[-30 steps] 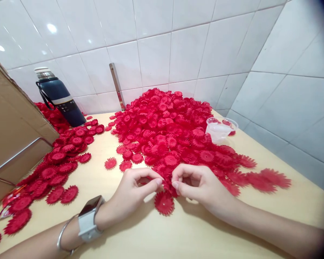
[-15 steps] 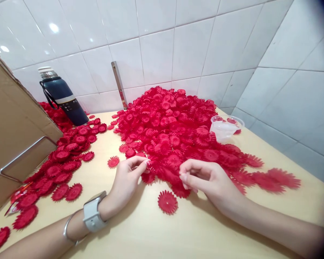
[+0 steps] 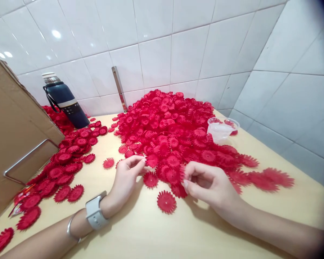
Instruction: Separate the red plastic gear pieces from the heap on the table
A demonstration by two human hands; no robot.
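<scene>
Covering a wooden table [image 3: 151, 233], red flowers [image 3: 167, 133] meet tiled walls [image 3: 178, 46].

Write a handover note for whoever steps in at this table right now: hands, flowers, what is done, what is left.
Left hand: fingertips pinched at the near edge of the big red flower pile; whether it grips a piece, cannot tell.
Right hand: fingers curled at the pile's front edge, touching flowers there.
One single flower lies alone on the table between the hands.
A smaller spread of flowers lies left, by the cardboard box and the dark bottle. A clear plastic cup sits at the pile's right.
Done: apparently the left spread. Left: most of the big pile.
</scene>
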